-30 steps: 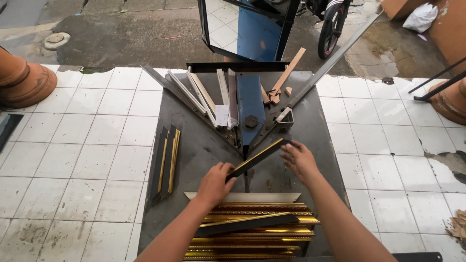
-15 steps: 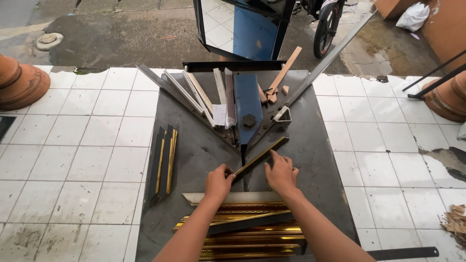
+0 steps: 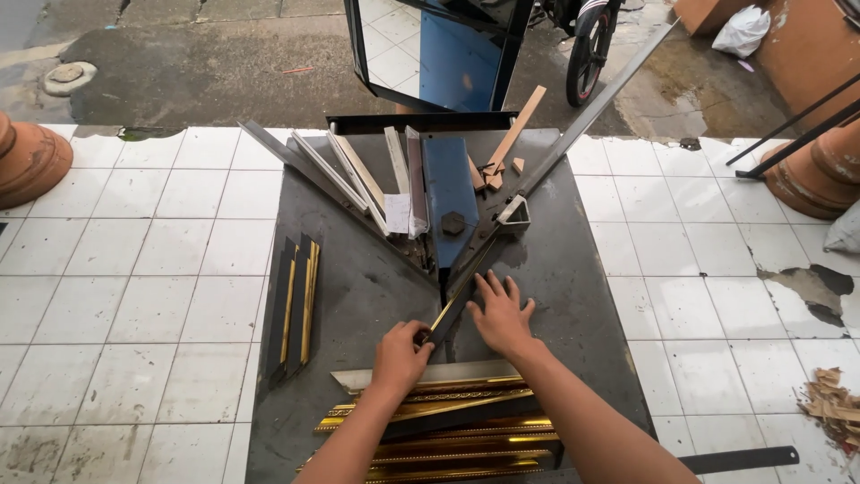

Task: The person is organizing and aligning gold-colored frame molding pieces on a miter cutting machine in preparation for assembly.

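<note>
My left hand (image 3: pixel 399 356) grips the near end of a black and gold moulding strip (image 3: pixel 459 298) lying diagonally on the dark metal table (image 3: pixel 358 287). Fingers spread, my right hand (image 3: pixel 502 314) presses flat on the table just right of the strip, touching its side. The strip's far end runs in beneath the blue cutter block (image 3: pixel 448 202), along the right-hand metal guide rail (image 3: pixel 591 108). A stack of gold and black moulding pieces (image 3: pixel 448 426) lies just under my forearms at the near edge.
Two short black and gold strips (image 3: pixel 296 305) lie on the table's left side. Grey and white offcuts (image 3: pixel 358 170) fan out left of the cutter. Wood scraps (image 3: pixel 497 166) sit behind it. A mirror frame (image 3: pixel 430 45), clay pots (image 3: pixel 31 161) and white tiled floor surround the table.
The strip has slid forward toward the cutter along the right rail. My right hand came in from the strip's far end to press flat beside it; my left hand kept its hold.
</note>
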